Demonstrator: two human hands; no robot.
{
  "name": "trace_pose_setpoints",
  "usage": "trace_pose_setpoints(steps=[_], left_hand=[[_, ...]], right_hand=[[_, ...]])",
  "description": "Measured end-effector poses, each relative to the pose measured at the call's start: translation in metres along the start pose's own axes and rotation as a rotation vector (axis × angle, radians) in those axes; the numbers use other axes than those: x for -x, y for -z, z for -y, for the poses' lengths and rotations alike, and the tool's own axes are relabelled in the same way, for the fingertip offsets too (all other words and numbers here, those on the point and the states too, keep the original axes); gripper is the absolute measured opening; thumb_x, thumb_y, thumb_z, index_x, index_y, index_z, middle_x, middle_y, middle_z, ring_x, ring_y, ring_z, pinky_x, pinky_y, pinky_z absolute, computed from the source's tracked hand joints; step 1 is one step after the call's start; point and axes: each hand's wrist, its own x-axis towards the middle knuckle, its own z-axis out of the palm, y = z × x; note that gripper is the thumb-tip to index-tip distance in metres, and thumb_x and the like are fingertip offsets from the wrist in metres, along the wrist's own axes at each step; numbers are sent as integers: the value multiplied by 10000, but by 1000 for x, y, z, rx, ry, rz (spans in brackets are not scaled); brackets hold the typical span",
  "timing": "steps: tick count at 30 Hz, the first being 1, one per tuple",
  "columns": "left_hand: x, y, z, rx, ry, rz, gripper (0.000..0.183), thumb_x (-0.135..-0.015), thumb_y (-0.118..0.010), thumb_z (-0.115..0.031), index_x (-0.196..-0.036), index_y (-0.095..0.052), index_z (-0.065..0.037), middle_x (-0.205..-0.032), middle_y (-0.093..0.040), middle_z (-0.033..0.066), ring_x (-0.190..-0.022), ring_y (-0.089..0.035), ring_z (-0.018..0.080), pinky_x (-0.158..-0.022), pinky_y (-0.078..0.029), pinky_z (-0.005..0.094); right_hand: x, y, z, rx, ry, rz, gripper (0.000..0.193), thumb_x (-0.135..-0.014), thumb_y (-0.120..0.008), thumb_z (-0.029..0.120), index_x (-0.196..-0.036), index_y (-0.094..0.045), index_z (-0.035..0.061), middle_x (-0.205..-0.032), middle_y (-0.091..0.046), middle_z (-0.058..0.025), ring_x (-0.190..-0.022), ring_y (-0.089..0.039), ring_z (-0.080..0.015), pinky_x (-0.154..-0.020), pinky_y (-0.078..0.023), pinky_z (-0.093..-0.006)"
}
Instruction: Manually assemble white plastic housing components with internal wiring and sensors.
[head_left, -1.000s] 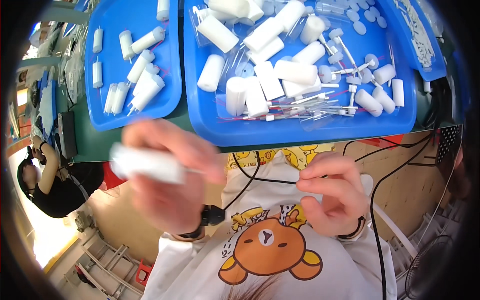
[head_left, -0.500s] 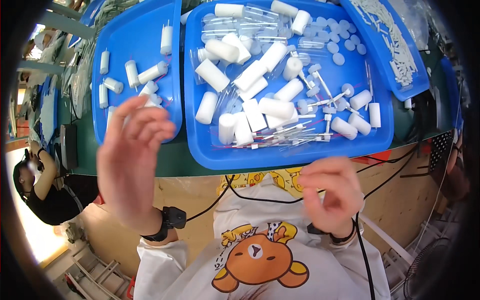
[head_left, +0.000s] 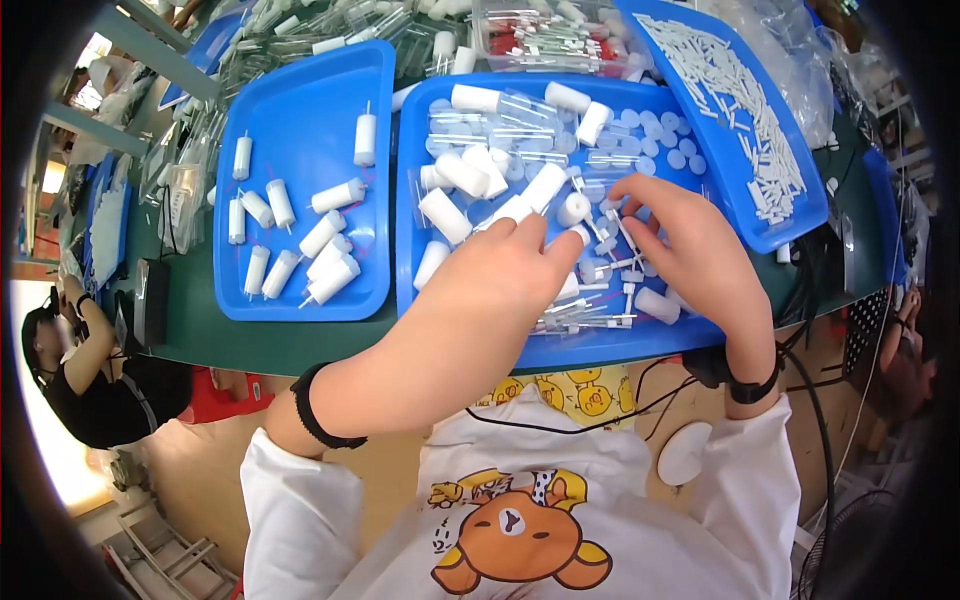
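Rollers (head_left: 445, 216), fat and white, lie in the blue tray (head_left: 620, 346) by the left hand (head_left: 505, 275); the right hand (head_left: 695, 238) curls by thin sticks (head_left: 628, 238). I cannot tell if either grip holds anything. Picking parts seems the step; the next move needs a light pinch.

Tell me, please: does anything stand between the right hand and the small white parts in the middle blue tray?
Nothing visible does: the right hand is over the middle blue tray, its fingers curled above the small white parts. The left hand is beside it, with a gap between them.
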Motion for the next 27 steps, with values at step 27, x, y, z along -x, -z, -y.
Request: trace_pose_setpoints(steps=[27], left_hand=[[-46, 30, 42, 1557, 491, 80, 330, -900, -493, -175, -1171, -460, 11, -1003, -559, 93, -841, -607, 178, -761, -508, 285]], right_hand=[[5, 43, 6, -927, -280, 64, 152, -815, -576, 9, -962, -544, -13, -920, -568, -50, -774, -521, -91, -693, -426, -224]])
